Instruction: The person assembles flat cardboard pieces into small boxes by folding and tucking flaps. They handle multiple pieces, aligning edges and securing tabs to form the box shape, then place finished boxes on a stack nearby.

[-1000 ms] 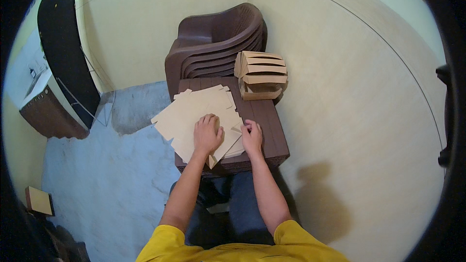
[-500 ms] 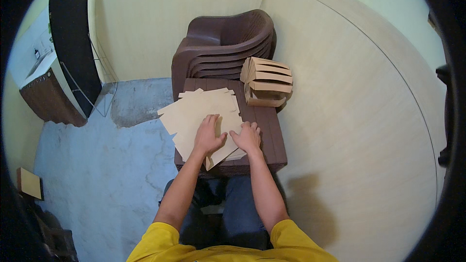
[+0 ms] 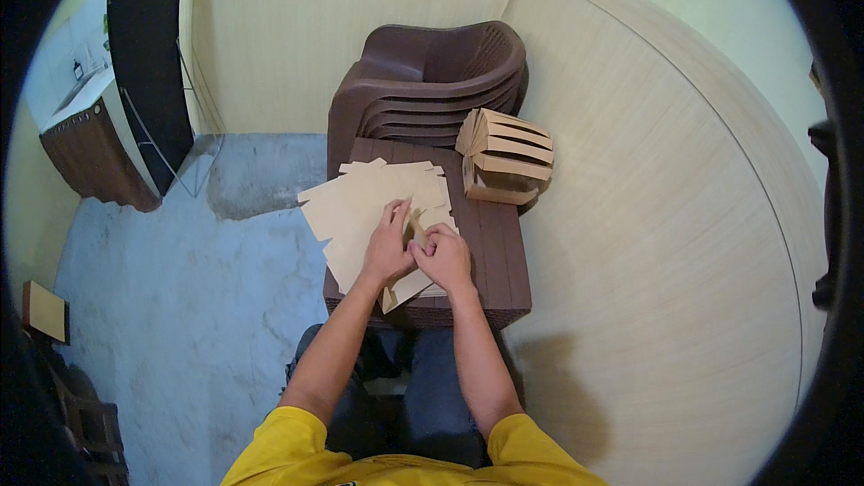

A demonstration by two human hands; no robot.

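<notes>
Flat tan cardboard box blanks point(image 3: 346, 202) with notched edges lie in an overlapping pile on a brown slatted plastic table point(image 3: 499, 279). My left hand point(image 3: 389, 247) rests on the top blank with its fingers stretched out. Close beside it, my right hand point(image 3: 446, 261) is closed, its thumb and curled fingers pinching a raised cardboard flap between the two hands. The fingertips partly hide where the flap is gripped. One corner of a blank sticks out past the table's near edge.
Folded cardboard boxes point(image 3: 508, 157) are nested at the table's back right, by the pale panelled wall point(image 3: 648, 216). Stacked brown plastic chairs point(image 3: 423, 81) stand behind the table. Blue worn floor point(image 3: 198, 306) lies to the left, with a curtained sink counter point(image 3: 103, 157) beyond.
My right hand has moved left from the blank's right edge and closed on a flap, which now stands up. My left hand stays on the blank. The view has shifted slightly.
</notes>
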